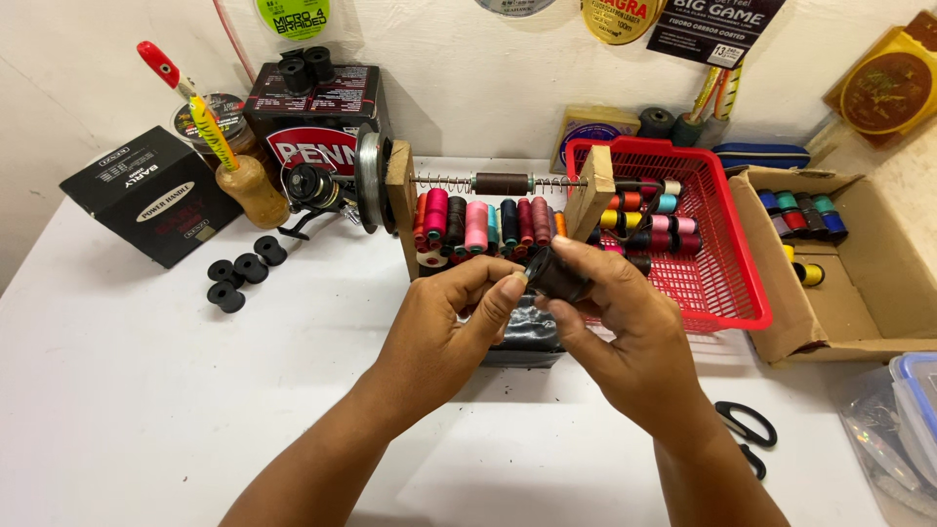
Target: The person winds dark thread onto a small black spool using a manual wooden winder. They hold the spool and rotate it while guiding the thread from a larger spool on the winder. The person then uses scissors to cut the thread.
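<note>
Left hand: centre of the frame, thumb and forefinger pinching the left end of the dark spool.
Right hand: just right of centre, its grip closed around the dark spool's body from the right.
Dark spool: held in the air between both hands, above the tabletop, in front of the wooden rack.
Wooden rack: upper centre, a rod with springs on top, a row of coloured thread spools beneath.
Red basket: right of the rack, holding more thread spools.
Cardboard box: far right.
Scissors: lower right, lying flat.
Empty black bobbins: left, in a loose cluster.
</note>
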